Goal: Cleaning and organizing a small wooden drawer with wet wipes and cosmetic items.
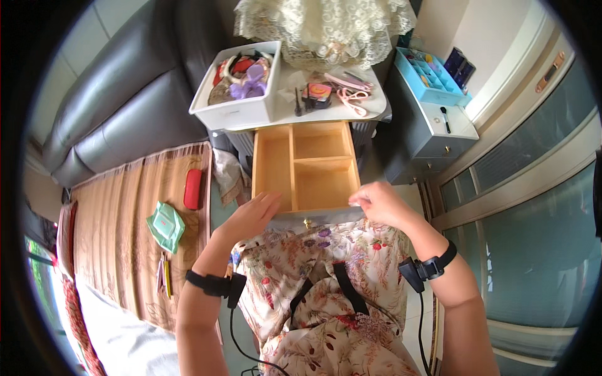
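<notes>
A wooden drawer (272, 164) stands pulled out in front of me, with a long compartment on the left and two smaller ones on the right. No objects show inside it. My left hand (252, 216) grips the left end of its grey front, fingers laid over the top edge. At the right front corner, my right hand (380, 203) has its fingers curled and closed on the rim. A small gold knob (307, 223) sits in the middle of the drawer front, between my hands.
Above the drawer, the white tabletop (285, 114) holds a white bin (232, 114) of hair accessories, makeup items and pink scissors (353, 100). To the right, a cabinet carries a blue organizer (433, 94) and a brush (446, 119). A bed with a green wipes pack (165, 227) and red case (193, 189) lies left.
</notes>
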Available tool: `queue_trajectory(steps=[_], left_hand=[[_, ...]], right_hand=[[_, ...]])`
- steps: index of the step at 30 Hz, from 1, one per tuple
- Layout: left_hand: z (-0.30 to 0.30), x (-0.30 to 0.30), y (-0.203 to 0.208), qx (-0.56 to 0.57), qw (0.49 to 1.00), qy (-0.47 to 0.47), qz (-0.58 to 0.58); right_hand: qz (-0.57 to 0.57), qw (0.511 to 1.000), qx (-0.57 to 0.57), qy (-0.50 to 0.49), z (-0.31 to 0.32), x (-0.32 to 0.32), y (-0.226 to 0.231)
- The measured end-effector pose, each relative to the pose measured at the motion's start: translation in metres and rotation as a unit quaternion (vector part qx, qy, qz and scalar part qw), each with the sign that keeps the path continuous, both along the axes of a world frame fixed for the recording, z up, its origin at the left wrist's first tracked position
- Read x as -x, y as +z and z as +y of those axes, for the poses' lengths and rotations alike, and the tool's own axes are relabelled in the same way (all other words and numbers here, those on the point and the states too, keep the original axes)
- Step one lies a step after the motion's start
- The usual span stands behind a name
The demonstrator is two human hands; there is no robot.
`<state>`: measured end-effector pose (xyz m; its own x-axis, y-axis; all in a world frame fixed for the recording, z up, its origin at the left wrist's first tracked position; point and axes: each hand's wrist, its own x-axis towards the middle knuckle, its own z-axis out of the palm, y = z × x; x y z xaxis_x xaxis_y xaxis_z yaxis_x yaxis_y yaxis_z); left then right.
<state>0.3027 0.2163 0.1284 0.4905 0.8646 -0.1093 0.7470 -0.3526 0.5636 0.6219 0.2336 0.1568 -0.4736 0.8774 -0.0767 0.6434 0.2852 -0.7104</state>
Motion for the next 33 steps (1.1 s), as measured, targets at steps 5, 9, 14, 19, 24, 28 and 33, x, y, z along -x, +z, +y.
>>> queue_trajectory(steps=[5,9,14,19,24,28,33], left_hand=[[0.003,-0.003,-0.019,-0.083,0.996,0.023,-0.036],[0.005,0.006,-0.045,-0.071,0.995,0.054,-0.047],[0.001,0.023,-0.034,-0.284,0.958,-0.040,-0.030],[-0.001,0.039,-0.032,-0.031,0.950,0.162,-0.265],[-0.018,0.040,-0.028,0.026,0.965,0.136,-0.221],[-0.024,0.028,-0.020,-0.011,0.976,0.138,-0.169],[-0.029,0.040,-0.022,-0.001,0.970,0.142,-0.197]], right_hand=[[0.103,0.985,-0.141,0.012,0.012,0.080,-0.004],[-0.053,0.978,-0.192,0.069,0.011,0.123,-0.044],[0.029,0.985,-0.161,0.056,-0.012,0.106,-0.021],[0.153,0.931,-0.330,0.037,-0.043,0.168,-0.034],[0.059,0.936,-0.333,0.096,-0.042,0.173,-0.053],[0.065,0.934,-0.345,0.070,-0.046,0.138,-0.059],[0.037,0.946,-0.323,0.012,-0.050,0.039,-0.064]])
